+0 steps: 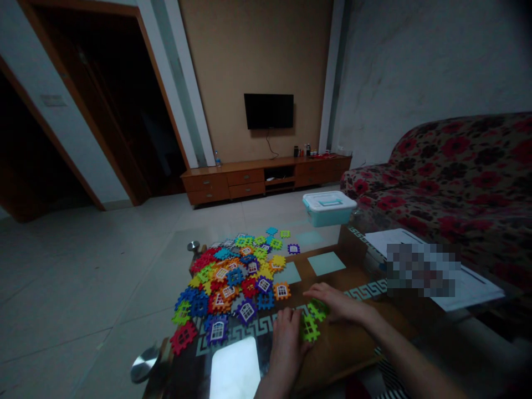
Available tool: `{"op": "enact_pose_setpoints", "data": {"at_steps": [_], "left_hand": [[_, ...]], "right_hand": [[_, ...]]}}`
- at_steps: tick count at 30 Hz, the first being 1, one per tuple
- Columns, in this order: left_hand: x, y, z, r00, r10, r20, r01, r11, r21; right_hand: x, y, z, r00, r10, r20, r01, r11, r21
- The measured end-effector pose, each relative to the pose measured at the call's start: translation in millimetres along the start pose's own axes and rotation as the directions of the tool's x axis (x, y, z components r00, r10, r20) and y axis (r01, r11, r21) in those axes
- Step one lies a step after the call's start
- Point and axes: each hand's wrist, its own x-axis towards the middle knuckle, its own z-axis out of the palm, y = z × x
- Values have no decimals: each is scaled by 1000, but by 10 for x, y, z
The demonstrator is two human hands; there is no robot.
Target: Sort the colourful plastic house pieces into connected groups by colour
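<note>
A large heap of colourful interlocking plastic tiles (233, 282), many with white window shapes, lies on the glass-topped table (235, 366). My left hand (286, 339) rests just right of the heap, its thumb against a green lattice tile (310, 329). My right hand (336, 302) lies over the table to the right, with its fingertips on a second green tile (317, 310). The two green tiles sit close together between my hands, and they may be joined. My left fingers hide part of the table's patterned border.
Pale teal square cards (326, 263) lie beyond my hands. A teal lidded plastic box (328, 209) stands at the far table edge. Papers (469, 288), partly blurred out, lie to the right beside a floral sofa (440, 172). A metal table corner cap (145, 364) shows at lower left.
</note>
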Motion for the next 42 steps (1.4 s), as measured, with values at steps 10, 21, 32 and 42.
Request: {"op": "enact_pose_setpoints", "data": {"at_steps": [10,21,32,42], "left_hand": [[6,-33,30,1000,-27,6,27,999,-30],[-1,-67,44,999,-31,-18,30,998,-58],[11,-27,-32,999,-37,7,38,997,-62],[-5,-62,-29,1000,-2,21,4,994,-107]], "right_hand": [[17,44,98,990,134,-54,-139,983,-122],[13,-198,167,993,-115,-14,115,992,46],[-25,-333,160,990,-138,-4,138,990,-1],[-1,-392,249,994,-101,-50,98,993,-62]]}}
